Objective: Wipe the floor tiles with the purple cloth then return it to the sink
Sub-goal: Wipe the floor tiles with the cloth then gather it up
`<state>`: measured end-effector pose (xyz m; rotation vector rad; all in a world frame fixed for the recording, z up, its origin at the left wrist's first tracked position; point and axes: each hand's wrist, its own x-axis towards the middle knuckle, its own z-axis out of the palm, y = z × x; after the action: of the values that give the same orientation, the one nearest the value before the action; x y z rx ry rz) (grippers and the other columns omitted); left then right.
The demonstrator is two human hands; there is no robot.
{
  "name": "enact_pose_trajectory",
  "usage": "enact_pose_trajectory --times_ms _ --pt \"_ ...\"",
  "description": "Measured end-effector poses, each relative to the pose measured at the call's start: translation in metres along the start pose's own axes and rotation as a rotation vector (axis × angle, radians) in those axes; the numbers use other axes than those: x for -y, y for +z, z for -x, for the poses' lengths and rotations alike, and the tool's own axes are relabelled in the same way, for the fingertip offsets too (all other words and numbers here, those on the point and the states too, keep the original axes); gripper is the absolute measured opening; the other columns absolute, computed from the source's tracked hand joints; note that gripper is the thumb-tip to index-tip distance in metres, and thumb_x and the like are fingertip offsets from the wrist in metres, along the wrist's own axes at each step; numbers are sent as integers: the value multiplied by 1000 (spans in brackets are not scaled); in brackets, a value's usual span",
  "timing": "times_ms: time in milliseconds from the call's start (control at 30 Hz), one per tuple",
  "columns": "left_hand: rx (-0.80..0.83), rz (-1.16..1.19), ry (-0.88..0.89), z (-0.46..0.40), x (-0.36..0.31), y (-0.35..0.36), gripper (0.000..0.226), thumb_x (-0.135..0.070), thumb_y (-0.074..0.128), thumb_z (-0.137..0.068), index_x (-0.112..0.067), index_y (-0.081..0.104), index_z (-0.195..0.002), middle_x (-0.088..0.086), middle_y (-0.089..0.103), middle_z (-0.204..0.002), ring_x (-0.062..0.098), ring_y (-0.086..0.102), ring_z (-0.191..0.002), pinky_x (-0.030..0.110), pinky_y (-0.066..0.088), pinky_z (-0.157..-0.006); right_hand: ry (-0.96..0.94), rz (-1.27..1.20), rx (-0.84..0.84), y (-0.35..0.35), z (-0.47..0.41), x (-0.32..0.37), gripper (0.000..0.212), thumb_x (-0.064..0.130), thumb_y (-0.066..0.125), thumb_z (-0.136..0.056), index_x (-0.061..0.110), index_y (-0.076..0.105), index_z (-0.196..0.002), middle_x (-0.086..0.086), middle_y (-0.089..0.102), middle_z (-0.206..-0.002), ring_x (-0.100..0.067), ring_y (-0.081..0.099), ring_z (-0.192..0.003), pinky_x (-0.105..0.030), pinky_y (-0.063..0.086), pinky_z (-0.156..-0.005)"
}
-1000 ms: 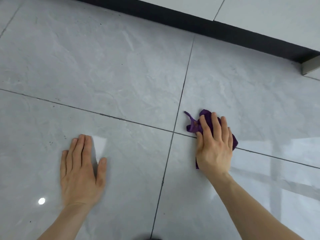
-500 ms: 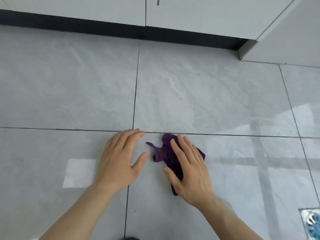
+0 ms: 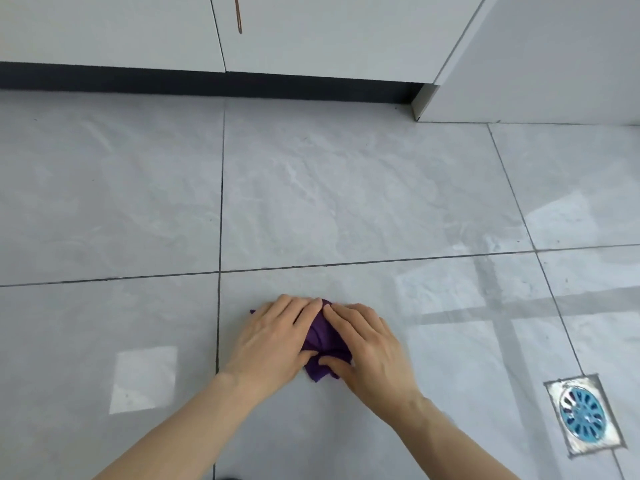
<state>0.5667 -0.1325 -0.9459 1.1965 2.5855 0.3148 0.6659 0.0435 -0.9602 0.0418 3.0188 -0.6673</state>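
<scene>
We've got both hands pressed flat on the purple cloth [image 3: 323, 341] now: left hand [image 3: 273, 344] came over from the bare tile half a sec ago, right hand [image 3: 367, 348] still on top. Fingertips nearly meet above the bunched cloth, thumbs at its near edge. Cloth sits on the floor tiles [image 3: 346, 202], just right of a grout line. Floor drain [image 3: 583, 414] far right, cabinet [image 3: 311, 32] beyond. No writing we can read.
</scene>
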Motion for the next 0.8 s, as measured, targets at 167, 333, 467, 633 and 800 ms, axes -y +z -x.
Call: enact_pose_trajectory --times_ms 167,333,467,633,800 --pt "-48 -129 43 20 -17 12 64 -43 91 -53 -19 76 -111 -8 72 -92 18 69 -81 29 59 -73 -28 -17 -14 5 19 9 52 22 76 -81 13 64 -131 2 66 -114 -22 62 -101 -31 55 -84" --pt "5 -148 84 42 -23 18 52 -48 90 -50 -25 74 -94 -9 65 -83 18 65 -75 30 56 -71 -104 47 63 2 32 17 37 29 80 -74 19 73 -108 6 66 -90 -19 61 -79 -29 53 -69" --pt "52 -103 67 48 -25 17 44 -48 88 -50 -28 73 -87 -12 64 -79 15 64 -71 27 55 -66 -124 102 206 -11 27 16 28 35 74 -73 24 70 -99 8 64 -81 -18 59 -75 -28 49 -66" --pt "84 99 -110 38 -21 -5 24 -37 70 -75 -27 62 -96 -8 68 -89 20 67 -87 26 38 -70 -66 54 267 -42 7 8 37 26 65 -73 20 64 -110 3 70 -97 -23 58 -91 -32 43 -79" --pt "-15 171 -158 2 -9 -46 35 -35 64 -81 -34 50 -113 -5 70 -99 26 67 -95 36 47 -73 31 26 100 -77 -23 9 35 20 72 -73 18 59 -106 1 59 -83 -27 55 -78 -30 27 -67"
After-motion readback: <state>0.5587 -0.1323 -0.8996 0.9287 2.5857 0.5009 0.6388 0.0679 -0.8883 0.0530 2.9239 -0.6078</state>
